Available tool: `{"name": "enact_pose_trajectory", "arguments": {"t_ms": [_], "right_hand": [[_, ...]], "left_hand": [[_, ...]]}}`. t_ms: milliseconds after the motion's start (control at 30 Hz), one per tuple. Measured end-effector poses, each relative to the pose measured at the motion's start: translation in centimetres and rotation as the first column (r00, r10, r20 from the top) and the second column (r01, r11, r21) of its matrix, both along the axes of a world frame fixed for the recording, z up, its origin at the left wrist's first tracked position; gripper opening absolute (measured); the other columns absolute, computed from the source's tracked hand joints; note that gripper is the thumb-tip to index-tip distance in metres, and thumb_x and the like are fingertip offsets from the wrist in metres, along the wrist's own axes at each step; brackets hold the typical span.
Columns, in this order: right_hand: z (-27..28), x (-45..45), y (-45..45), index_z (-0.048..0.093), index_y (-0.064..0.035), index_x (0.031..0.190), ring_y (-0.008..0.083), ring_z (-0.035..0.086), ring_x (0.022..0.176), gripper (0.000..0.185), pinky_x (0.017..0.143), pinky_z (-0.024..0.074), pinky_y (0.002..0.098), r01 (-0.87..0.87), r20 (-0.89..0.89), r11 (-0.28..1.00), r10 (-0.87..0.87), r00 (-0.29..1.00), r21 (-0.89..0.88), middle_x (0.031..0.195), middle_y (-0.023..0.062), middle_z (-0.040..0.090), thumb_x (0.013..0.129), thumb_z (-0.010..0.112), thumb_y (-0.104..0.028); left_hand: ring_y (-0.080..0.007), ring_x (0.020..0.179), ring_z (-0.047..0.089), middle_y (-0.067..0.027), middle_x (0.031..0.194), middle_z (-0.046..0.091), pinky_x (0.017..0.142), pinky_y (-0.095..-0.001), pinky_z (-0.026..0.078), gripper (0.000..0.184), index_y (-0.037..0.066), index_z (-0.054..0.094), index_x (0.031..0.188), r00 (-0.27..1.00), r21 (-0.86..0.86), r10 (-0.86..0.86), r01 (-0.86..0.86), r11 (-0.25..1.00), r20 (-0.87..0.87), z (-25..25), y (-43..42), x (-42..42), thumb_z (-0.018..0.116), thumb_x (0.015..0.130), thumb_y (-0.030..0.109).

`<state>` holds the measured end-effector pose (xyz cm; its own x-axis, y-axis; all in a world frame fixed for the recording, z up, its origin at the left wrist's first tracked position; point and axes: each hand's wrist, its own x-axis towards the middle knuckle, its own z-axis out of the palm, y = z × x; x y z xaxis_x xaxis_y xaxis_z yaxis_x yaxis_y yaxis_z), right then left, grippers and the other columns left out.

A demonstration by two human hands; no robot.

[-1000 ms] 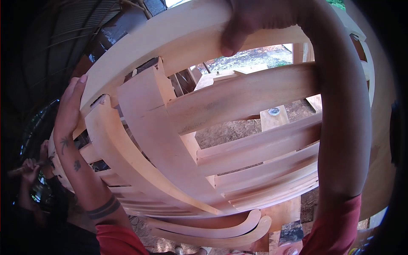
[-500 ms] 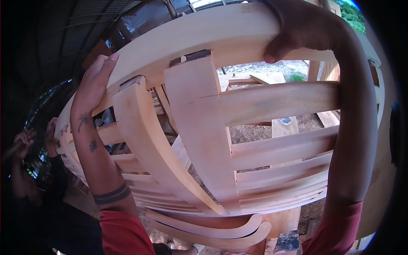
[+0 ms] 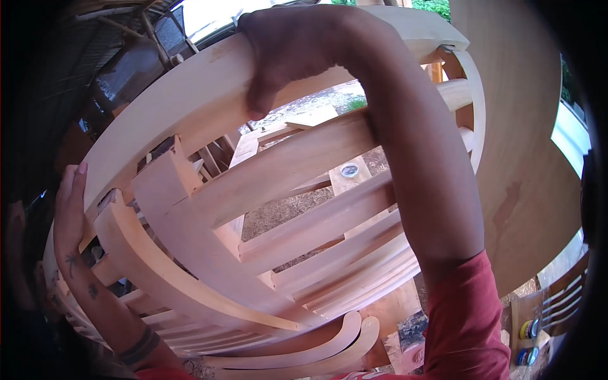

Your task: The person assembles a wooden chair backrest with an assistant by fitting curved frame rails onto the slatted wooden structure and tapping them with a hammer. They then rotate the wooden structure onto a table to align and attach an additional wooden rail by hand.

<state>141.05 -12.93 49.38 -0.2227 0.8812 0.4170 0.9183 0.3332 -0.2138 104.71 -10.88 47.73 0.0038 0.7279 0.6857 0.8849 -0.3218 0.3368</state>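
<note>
A large slatted wooden frame (image 3: 183, 120) with a curved top rail fills the view, tilted before me. My right hand (image 3: 294, 47) is wrapped over the top rail, its thumb on the near face and its fingers hidden behind. Further left along the same rail, my left hand (image 3: 71, 196) grips the edge, fingers over the outer side. Two broad curved uprights (image 3: 183, 221) run down from the rail between my hands, crossed by several horizontal slats (image 3: 285, 158). Below the frame lie curved wooden pieces (image 3: 304, 354).
A large flat wooden panel (image 3: 519, 145) stands at the right. Through the slats show a board with a small round container (image 3: 349, 170) on it and pale lumber (image 3: 253, 142). Two small cans (image 3: 529, 329) and another slatted piece (image 3: 560, 304) are at the lower right.
The view has turned rightward, so the frame and both hands appear further left. More of the wooden panel and the cans show now. Both hands keep their hold on the rail.
</note>
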Motion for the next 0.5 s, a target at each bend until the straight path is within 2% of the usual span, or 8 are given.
{"name": "enact_pose_trajectory", "arguments": {"t_ms": [67,167,300,400,500], "right_hand": [[-1.1,2.0,3.2,0.052,0.0035,0.124,0.0305,0.062,0.102,0.089,0.088,0.0491,0.0354,-0.148,0.067,0.985,0.143,0.988,0.091,0.111,0.0206,0.063,0.047,0.081,-0.030],[-1.7,2.3,2.5,0.062,0.0049,0.111,0.0320,0.066,0.092,0.073,0.082,0.0521,0.0365,-0.147,0.030,0.971,0.143,0.989,0.189,0.099,0.0198,0.067,0.051,0.080,-0.033],[-1.8,2.1,2.7,0.068,0.0038,0.100,0.0319,0.067,0.089,0.063,0.082,0.0520,0.0365,-0.145,0.026,0.972,0.143,0.989,0.186,0.098,0.0197,0.068,0.050,0.081,-0.033],[-1.6,2.3,2.4,0.068,0.0023,0.103,0.0311,0.067,0.089,0.065,0.083,0.0515,0.0364,-0.113,0.000,0.987,0.113,0.994,0.115,0.099,0.0188,0.068,0.050,0.081,-0.033],[-1.7,2.3,1.9,0.070,-0.0001,0.101,0.0293,0.067,0.089,0.062,0.082,0.0513,0.0361,-0.126,0.036,0.984,0.122,0.992,0.126,0.099,0.0169,0.068,0.050,0.081,-0.034]], "left_hand": [[-0.0169,0.087,0.047,-0.0102,0.092,0.051,0.089,-0.0292,0.036,0.044,0.002,0.051,0.101,1.000,0.017,-0.008,0.008,1.000,-0.023,-0.3,0.2,-0.3,0.039,0.099,0.044],[-0.0163,0.089,0.047,-0.0096,0.093,0.053,0.090,-0.0291,0.036,0.044,0.002,0.051,0.103,0.999,-0.005,-0.040,0.040,0.999,0.004,-0.4,0.2,-0.7,0.038,0.099,0.045],[-0.0163,0.088,0.047,-0.0088,0.092,0.052,0.089,-0.0286,0.036,0.042,0.002,0.050,0.103,0.998,-0.024,-0.059,0.058,0.998,-0.031,-0.4,-0.2,-0.6,0.036,0.101,0.041],[-0.0168,0.091,0.048,-0.0092,0.096,0.053,0.090,-0.0298,0.036,0.044,0.002,0.050,0.106,0.997,-0.046,-0.037,0.034,0.998,-0.066,0.1,-0.6,-1.0,0.036,0.101,0.043],[-0.0179,0.095,0.049,-0.0096,0.100,0.054,0.093,-0.0317,0.036,0.046,0.003,0.050,0.108,0.995,-0.060,-0.027,0.021,0.998,-0.097,0.2,-0.6,-1.7,0.037,0.100,0.046]]}}
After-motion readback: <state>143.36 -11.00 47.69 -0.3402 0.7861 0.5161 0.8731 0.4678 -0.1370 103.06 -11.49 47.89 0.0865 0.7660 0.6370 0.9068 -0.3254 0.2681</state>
